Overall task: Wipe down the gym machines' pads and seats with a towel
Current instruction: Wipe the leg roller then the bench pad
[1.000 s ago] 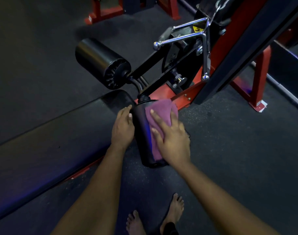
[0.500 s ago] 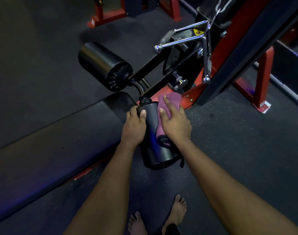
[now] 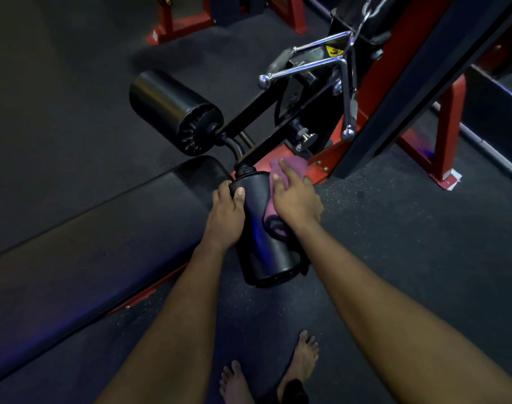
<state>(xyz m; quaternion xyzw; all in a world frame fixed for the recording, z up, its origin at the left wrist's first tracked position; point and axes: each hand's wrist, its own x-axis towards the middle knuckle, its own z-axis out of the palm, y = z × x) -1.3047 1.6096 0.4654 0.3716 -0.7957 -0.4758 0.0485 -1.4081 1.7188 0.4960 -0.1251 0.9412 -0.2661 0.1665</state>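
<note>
A black roller pad (image 3: 263, 243) hangs at the end of the machine's black arm, in the middle of the view. My left hand (image 3: 225, 217) grips its left side, thumb across the top. My right hand (image 3: 295, 199) presses a purple towel (image 3: 278, 170) flat against the pad's right side, near the end by the arm. Part of the towel bunches under my wrist. A second black roller pad (image 3: 173, 112) sits up and to the left. A long black bench pad (image 3: 88, 243) runs across the left.
The red and black machine frame (image 3: 409, 83) with chrome levers (image 3: 307, 68) rises at the upper right. A red foot (image 3: 444, 158) stands at right. More red frames (image 3: 179, 24) stand at the top. My bare feet (image 3: 278, 371) are on the dark rubber floor below.
My right hand has slid the towel up the roller pad toward the machine arm. My left hand has moved up the pad's left side and closed round it.
</note>
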